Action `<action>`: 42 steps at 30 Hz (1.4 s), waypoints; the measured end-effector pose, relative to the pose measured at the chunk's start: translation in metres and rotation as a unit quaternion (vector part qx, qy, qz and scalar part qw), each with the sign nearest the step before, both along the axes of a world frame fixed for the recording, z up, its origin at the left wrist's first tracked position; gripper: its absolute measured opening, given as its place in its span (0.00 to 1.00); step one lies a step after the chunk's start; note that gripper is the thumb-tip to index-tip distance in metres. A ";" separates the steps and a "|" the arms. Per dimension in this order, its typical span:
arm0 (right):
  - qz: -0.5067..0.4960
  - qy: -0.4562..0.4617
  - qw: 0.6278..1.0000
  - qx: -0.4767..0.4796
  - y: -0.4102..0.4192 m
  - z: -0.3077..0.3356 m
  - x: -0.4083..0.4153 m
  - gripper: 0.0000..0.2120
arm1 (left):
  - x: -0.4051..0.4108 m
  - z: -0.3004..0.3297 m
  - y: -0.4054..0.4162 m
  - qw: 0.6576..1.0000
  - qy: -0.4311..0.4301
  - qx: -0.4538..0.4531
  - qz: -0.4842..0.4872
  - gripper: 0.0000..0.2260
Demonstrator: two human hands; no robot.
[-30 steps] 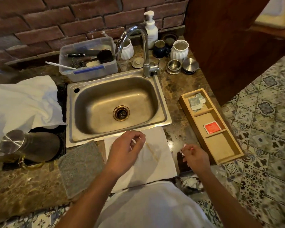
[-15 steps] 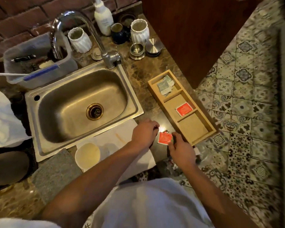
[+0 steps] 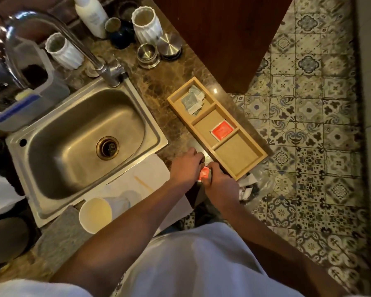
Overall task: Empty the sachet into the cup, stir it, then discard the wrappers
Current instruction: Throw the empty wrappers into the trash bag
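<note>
A small red sachet is pinched between both hands just beside the tray's near end. The pale paper cup stands upright on the desk, before the sink.

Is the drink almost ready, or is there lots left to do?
Lots left. Both hands, left and right, pinch the red sachet, apparently about to tear it. The cup by the sink looks empty, and the stir stick lies unused on the napkin. Pouring, stirring and binning wrappers remain.
</note>
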State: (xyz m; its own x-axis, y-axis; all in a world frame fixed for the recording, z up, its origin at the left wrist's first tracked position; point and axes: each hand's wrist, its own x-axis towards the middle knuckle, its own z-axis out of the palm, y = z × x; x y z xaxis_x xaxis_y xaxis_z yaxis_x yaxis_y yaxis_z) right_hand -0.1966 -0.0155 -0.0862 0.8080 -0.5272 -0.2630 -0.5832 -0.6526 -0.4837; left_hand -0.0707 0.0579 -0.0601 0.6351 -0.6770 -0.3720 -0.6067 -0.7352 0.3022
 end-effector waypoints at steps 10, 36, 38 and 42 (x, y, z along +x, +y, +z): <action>0.002 0.040 0.999 0.012 -0.001 -0.001 0.001 0.15 | 0.003 -0.002 0.003 0.999 -0.010 -0.012 -0.051 0.10; -0.042 0.076 0.992 0.093 0.001 0.002 0.018 0.16 | 0.009 -0.006 0.021 0.987 0.101 -0.113 0.051 0.11; -0.045 0.081 0.991 0.092 0.002 0.003 0.021 0.16 | 0.009 -0.005 0.023 0.987 0.101 -0.110 0.055 0.09; -0.054 0.066 0.992 0.097 0.000 0.007 0.022 0.20 | 0.008 -0.001 0.026 0.983 0.112 -0.130 0.060 0.08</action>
